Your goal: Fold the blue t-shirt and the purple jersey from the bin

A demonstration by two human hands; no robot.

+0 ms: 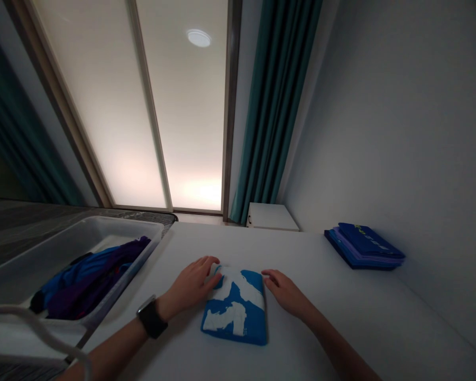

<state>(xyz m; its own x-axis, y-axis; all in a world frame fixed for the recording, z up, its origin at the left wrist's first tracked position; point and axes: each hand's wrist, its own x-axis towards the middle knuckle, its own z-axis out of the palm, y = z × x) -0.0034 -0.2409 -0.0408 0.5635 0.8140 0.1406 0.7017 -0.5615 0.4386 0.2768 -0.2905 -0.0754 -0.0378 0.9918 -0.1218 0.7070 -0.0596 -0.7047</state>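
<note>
Head view, looking down on a white counter point(341, 317). A folded blue-and-white garment point(236, 312) lies flat on the counter directly in front of the person, between the two hands. The left hand point(192, 286), with a dark watch point(151, 317) on its wrist, has its fingers curled around the garment's far left corner. The right hand point(286, 291) is open and relaxed, its fingertips just touching the far right edge and holding nothing. To the left, a pale bin point(31, 259) holds loose blue and purple clothes point(91, 275). Well apart to the right, a stack of folded garments point(363, 246) sits against the wall.

Probable risk: only one corner is gripped, so lifting or dragging from there could let the layers slide open and undo the fold. A one-sided pull could also skew the packet, since the right hand is barely steadying it.
</note>
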